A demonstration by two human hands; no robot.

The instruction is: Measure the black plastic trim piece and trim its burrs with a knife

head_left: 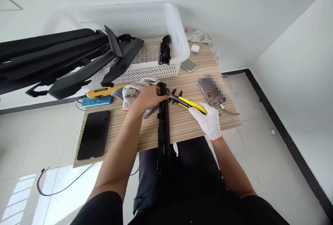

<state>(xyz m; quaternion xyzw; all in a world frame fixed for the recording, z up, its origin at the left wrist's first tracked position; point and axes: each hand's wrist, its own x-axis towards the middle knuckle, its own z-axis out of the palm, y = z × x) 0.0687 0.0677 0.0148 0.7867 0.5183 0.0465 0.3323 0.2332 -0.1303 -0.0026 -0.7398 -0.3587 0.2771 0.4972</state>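
My bare left hand (148, 97) is closed on the upper end of a long black plastic strip (163, 131) that lies across the wooden table (187, 124) and runs down onto my lap. In its white knitted glove, my right hand (208, 121) grips a yellow utility knife (191, 104). The knife's blade tip meets the strip just beside my left fingers. Small black offcuts (177, 94) lie next to the blade. A loose grey and white glove (132, 91) sits under my left hand.
A white plastic basket (171, 27) at the back holds black parts, and long black pieces (65, 58) stick out to the left. A second yellow knife (102, 91), a blue device (96, 101), a dark phone (93, 134), a lit phone (214, 94) on a cable and an earbud case (195, 48) lie about.
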